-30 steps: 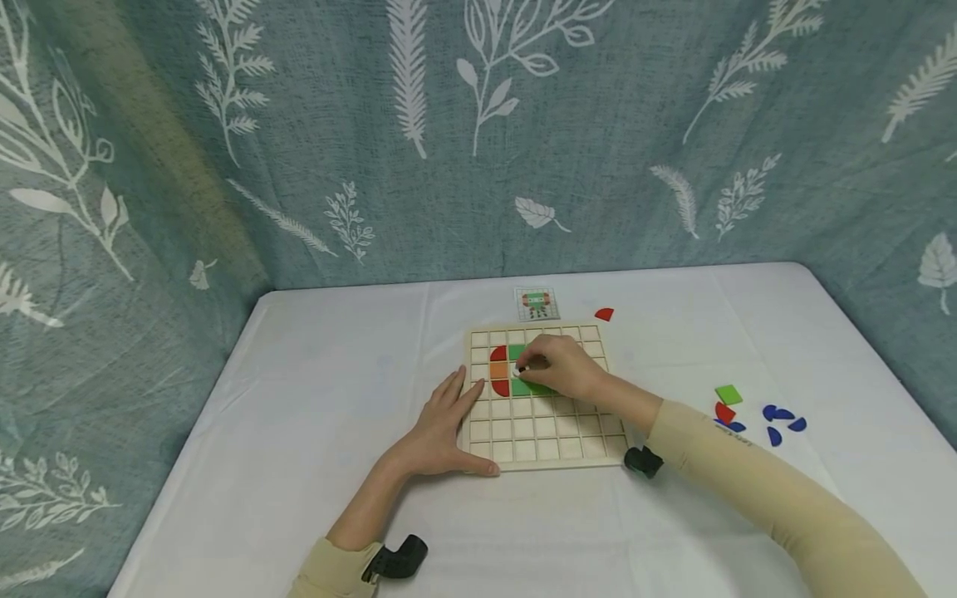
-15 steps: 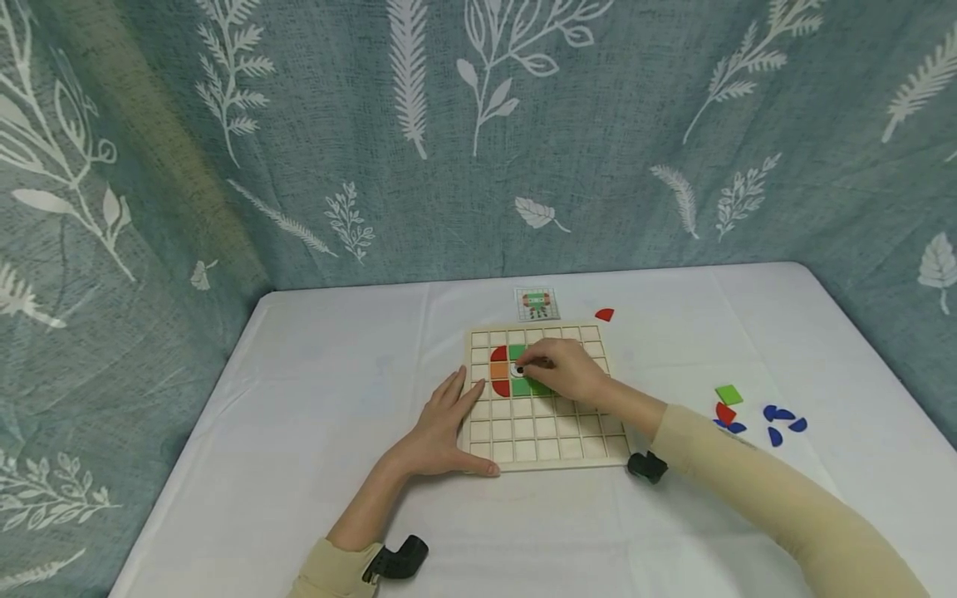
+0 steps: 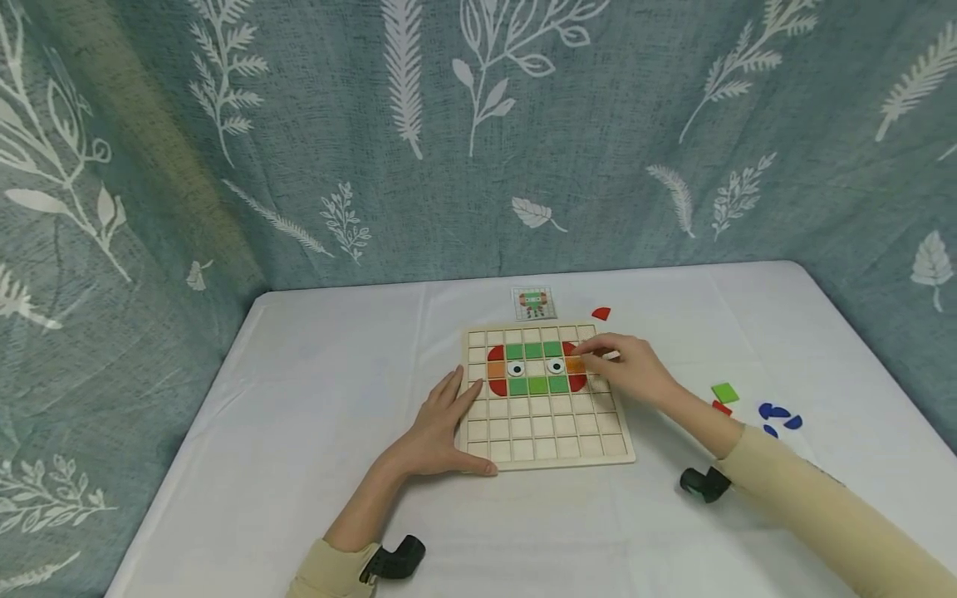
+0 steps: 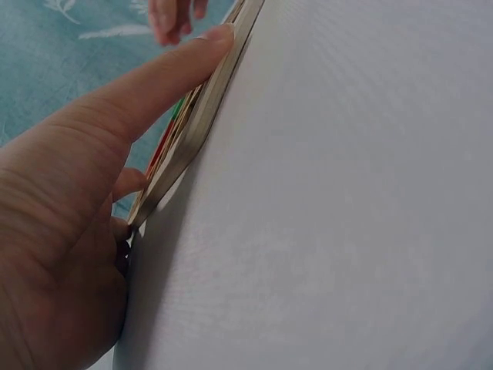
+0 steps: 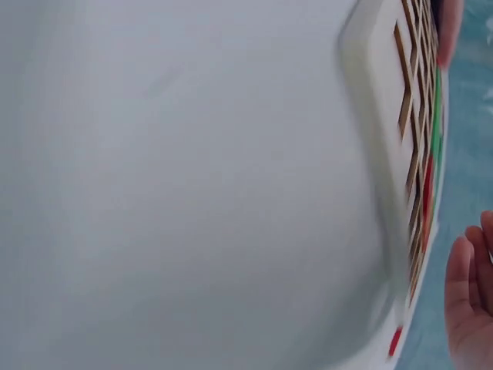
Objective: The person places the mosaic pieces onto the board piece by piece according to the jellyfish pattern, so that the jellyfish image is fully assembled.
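Observation:
A wooden grid board (image 3: 523,428) lies on the white cloth. My left hand (image 3: 437,428) rests along its left edge with fingers spread, the thumb (image 4: 185,65) against the near edge. On the grid, green square tiles (image 3: 538,384) stand in rows above and below two white eye tiles (image 3: 516,369). Rounded red pieces (image 3: 497,388) and orange squares (image 3: 497,366) flank them on both sides. Over the board's right side hovers my right hand (image 3: 631,365), its fingertips overlapping the right red and orange pieces. In the right wrist view its fingers are loosely bent and nothing shows between them.
A small pattern card (image 3: 534,304) lies behind the board, and a red quarter-circle piece (image 3: 601,314) to its right. Farther right are a green square (image 3: 724,393), a partly hidden red piece (image 3: 721,408) and several blue pieces (image 3: 777,412).
My right hand has let go of the left eye tile, now lying in its cell, and moved right, uncovering the face's right half. My left hand has stayed put.

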`<action>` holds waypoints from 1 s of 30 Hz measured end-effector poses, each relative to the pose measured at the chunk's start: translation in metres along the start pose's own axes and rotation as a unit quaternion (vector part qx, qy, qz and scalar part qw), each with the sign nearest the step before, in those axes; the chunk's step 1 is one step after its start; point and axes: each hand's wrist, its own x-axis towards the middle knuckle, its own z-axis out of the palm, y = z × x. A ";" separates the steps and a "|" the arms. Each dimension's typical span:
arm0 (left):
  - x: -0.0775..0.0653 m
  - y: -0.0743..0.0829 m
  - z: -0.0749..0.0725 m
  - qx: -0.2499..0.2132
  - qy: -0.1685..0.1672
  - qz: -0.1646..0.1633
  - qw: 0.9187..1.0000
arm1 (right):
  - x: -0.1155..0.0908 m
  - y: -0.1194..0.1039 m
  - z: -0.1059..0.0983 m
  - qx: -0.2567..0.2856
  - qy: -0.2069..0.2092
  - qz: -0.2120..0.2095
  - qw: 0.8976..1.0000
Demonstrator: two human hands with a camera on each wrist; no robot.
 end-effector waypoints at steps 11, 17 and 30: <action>0.001 0.000 0.000 0.000 -0.002 -0.008 1.000 | -0.048 0.042 -0.059 -0.052 0.024 0.045 0.997; 0.002 0.000 0.000 0.001 -0.006 -0.008 1.000 | -0.076 0.063 -0.083 -0.095 0.023 0.044 0.994; 0.002 0.000 0.000 0.000 0.000 0.002 1.000 | -0.100 0.085 -0.107 -0.129 -0.006 -0.003 0.992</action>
